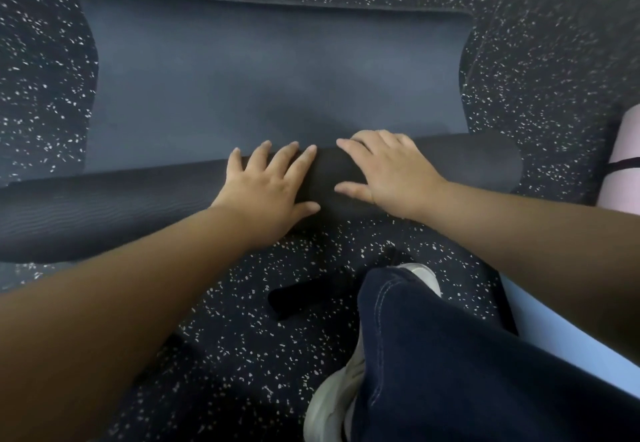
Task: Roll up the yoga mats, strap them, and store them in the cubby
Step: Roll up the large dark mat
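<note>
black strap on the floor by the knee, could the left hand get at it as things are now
Probably yes. The black strap lies bare on the speckled floor, just behind the left hand, with nothing on top. That hand only presses flat on the dark mat roll, so it could lift off and draw back.

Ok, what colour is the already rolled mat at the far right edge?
Pale pink, with a dark strap around it; the rolled mat shows only in the head view.

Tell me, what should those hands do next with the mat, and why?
Probably push the roll further forward. Both the left hand and right hand press flat on it, and much of the mat lies unrolled ahead. The strap waits on the floor.
</note>
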`<state>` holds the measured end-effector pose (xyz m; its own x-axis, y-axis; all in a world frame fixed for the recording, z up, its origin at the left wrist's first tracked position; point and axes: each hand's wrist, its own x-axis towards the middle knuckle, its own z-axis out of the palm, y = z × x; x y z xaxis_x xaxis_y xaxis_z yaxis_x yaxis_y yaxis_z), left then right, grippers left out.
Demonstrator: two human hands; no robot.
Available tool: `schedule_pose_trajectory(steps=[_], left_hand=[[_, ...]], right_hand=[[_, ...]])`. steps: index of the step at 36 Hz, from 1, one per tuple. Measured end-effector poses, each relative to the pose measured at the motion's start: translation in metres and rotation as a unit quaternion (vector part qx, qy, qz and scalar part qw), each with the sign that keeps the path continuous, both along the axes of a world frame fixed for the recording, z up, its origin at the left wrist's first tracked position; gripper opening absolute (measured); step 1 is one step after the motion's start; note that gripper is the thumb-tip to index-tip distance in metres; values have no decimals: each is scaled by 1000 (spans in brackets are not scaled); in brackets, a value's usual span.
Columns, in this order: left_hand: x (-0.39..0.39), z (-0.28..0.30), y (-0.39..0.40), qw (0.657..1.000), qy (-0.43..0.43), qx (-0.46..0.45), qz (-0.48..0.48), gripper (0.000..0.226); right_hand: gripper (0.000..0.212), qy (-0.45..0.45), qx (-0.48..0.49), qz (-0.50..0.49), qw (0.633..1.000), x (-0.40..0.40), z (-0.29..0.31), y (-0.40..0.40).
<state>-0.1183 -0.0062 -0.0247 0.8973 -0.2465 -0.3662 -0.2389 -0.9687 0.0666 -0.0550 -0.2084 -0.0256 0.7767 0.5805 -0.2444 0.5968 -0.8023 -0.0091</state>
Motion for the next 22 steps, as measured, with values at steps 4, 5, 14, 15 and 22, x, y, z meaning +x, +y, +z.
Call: schedule_pose_trajectory(steps=[4,5,14,15,22], left_hand=[[17,3,6,999,28,-24,7,78],[20,4,7,999,32,-28,7,78],[39,7,12,998,45,-14,30,72],[40,7,12,998,47,-12,35,71],[44,4,16,996,-3,-27,86,67]], right_hand=[[73,-24,55,-19,998,-5,-3,6],[68,-34,72,-20,997,-7,-4,7],[58,-98,140,-18,985,-30,-23,1],[59,-95,125,-18,987,-30,-25,-1],[82,-21,11,-11,1000,-4,-12,1]])
